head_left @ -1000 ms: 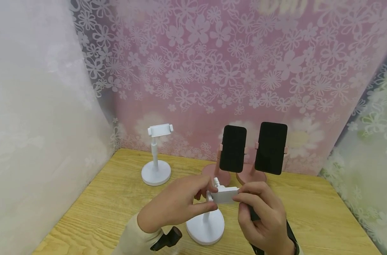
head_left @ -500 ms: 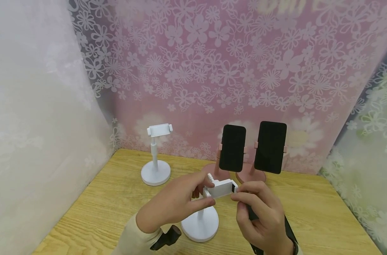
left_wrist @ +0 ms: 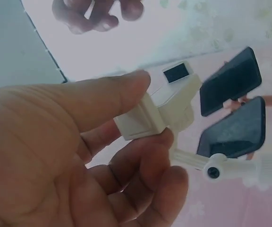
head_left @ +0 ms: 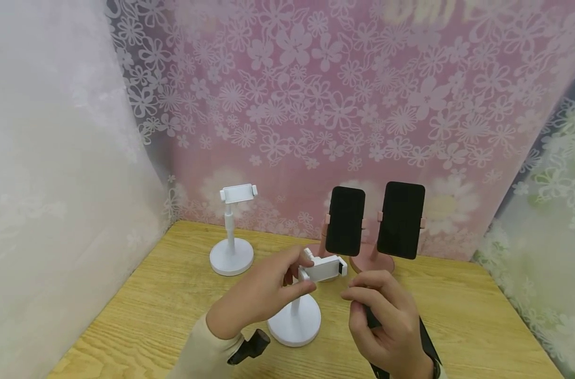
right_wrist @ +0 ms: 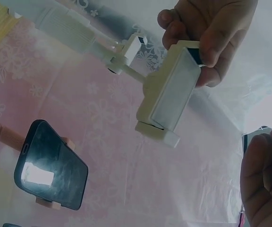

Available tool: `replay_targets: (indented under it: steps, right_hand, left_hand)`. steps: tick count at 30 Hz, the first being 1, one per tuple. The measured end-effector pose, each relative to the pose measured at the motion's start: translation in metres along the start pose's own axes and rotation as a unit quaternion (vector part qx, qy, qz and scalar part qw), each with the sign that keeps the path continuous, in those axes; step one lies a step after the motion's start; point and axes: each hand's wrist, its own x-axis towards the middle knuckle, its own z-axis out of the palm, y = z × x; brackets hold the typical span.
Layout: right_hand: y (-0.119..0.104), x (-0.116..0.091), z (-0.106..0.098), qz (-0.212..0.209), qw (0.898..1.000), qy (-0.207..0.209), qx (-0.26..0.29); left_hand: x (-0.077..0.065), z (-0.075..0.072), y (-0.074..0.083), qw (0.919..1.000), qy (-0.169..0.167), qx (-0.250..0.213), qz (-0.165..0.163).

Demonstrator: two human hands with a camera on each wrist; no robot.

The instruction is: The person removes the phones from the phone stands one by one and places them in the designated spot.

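A white phone stand with a round base (head_left: 294,322) is in front of me, its holder (right_wrist: 171,94) tilted. My left hand (head_left: 263,295) pinches the left end of that holder between thumb and fingers, as the left wrist view shows close up. At the holder's right end, a dark inner pad faces inward in the head view. My right hand (head_left: 386,329) is apart from the stand, just to its right, with fingers loosely bent and nothing between the fingertips. Under it lies a flat black thing (head_left: 427,342), mostly hidden by the hand.
A second white phone stand (head_left: 231,255) stands at the back left of the wooden table (head_left: 140,316). At the back right, two pink stands carry upright black phones, a left phone (head_left: 345,221) and a right phone (head_left: 401,220). A pink flowered cloth (head_left: 287,105) hangs behind.
My right fingers have come off the holder's right end. The left hand and the stand have moved away from me and a little left, and the holder's face has turned.
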Motion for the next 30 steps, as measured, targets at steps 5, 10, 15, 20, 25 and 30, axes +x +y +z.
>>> replay_targets:
  steps: [5,10,15,20,25,30]
  right_hand:
    - [-0.001,0.001,-0.007,-0.001,1.0,0.01,-0.002]
    - [-0.002,0.002,-0.014,-0.005,1.0,0.02,-0.001]
    - [-0.001,0.001,-0.018,-0.012,1.0,0.023,0.011]
    - [0.002,0.002,-0.024,-0.012,0.999,0.021,0.021]
    - [0.004,0.006,-0.03,-0.011,0.999,0.023,0.025]
    - [0.003,0.012,-0.037,-0.01,0.999,0.029,0.029]
  left_hand:
    - [0.011,0.008,-0.003,0.9994,0.031,0.015,0.006]
    - [0.015,0.016,-0.006,0.9984,0.051,0.023,-0.005]
    - [0.012,0.022,-0.008,0.9957,0.081,0.031,-0.032]
    - [0.012,0.024,-0.008,0.9927,0.104,0.034,-0.052]
    - [0.02,0.021,-0.008,0.9901,0.116,0.044,-0.066]
    - [0.032,0.017,-0.012,0.9884,0.121,0.056,-0.072]
